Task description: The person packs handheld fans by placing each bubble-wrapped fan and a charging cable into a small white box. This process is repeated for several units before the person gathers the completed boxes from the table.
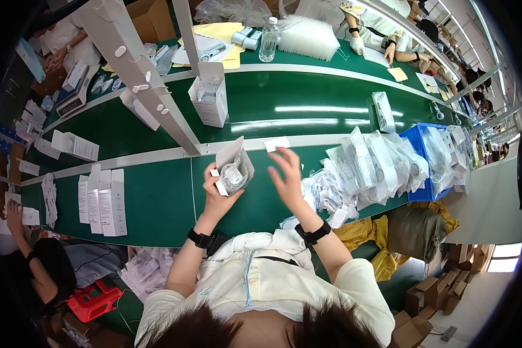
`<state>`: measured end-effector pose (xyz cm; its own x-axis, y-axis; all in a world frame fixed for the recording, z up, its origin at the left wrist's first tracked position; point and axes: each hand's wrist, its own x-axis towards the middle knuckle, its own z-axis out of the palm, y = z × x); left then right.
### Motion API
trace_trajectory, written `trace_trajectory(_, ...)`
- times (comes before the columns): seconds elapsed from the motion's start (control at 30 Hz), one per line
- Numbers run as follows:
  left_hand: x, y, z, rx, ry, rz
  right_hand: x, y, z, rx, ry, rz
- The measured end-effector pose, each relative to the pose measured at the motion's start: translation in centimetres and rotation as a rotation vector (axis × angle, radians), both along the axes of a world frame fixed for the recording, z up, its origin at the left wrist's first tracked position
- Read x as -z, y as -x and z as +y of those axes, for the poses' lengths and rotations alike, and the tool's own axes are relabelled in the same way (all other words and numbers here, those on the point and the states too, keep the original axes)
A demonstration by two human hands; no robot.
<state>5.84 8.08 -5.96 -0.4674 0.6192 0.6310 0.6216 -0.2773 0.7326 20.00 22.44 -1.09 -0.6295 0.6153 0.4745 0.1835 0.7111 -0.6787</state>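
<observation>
Bagged items [362, 165]: heaped toward the bench's [162, 191] right end, beside the blue bin [426, 191].
Flat cartons [111, 203]: overlapping on the bench's left part.
White card [276, 144]: at the far edge, by the right hand's [288, 177] fingertips; contact unclear.
Open white box [229, 154]: clamped in the left hand [217, 200], wrapped item [233, 176] inside.
Right hand: fingers apart, beside the box.
Green surface: spans between cartons and left hand; pale rail [162, 153] bounds the far edge.
</observation>
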Motion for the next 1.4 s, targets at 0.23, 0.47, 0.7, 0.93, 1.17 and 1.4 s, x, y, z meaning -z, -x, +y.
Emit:
trace_trajectory(0.23, -6.5, 0.7, -2.5, -0.153, 0.437, 0.077, 8.6, -6.5, 6.0, 0.066, -0.091, -1.13)
trace_trajectory(0.47, -7.8, 0.9, -2.2, -0.159, 0.523, 0.022, 9.8, -6.6, 7.8, -0.184, 0.299, -0.504)
trace_trajectory(0.7, -7.8, 1.9, -2.1, -0.177, 0.619, -0.124, 7.4, -2.9, 6.2, -0.015, 0.995, 0.095)
trace_trajectory(0.93, -8.3, 1.0, -2.0, -0.189, 0.414, 0.022, 8.9, -1.5, 3.6, 0.028, -0.215, -0.614)
trace_trajectory(1.17, -8.1, 1.6, -1.9, -0.146, 0.573, 0.001, 10.0, 2.0, 4.1, 0.04, 0.048, -0.526)
trace_trajectory(1.4, -7.8, 2.6, -1.6, -0.219, 0.511, -0.133, 6.3, 3.3, 3.4, -0.039, 0.28, -0.076)
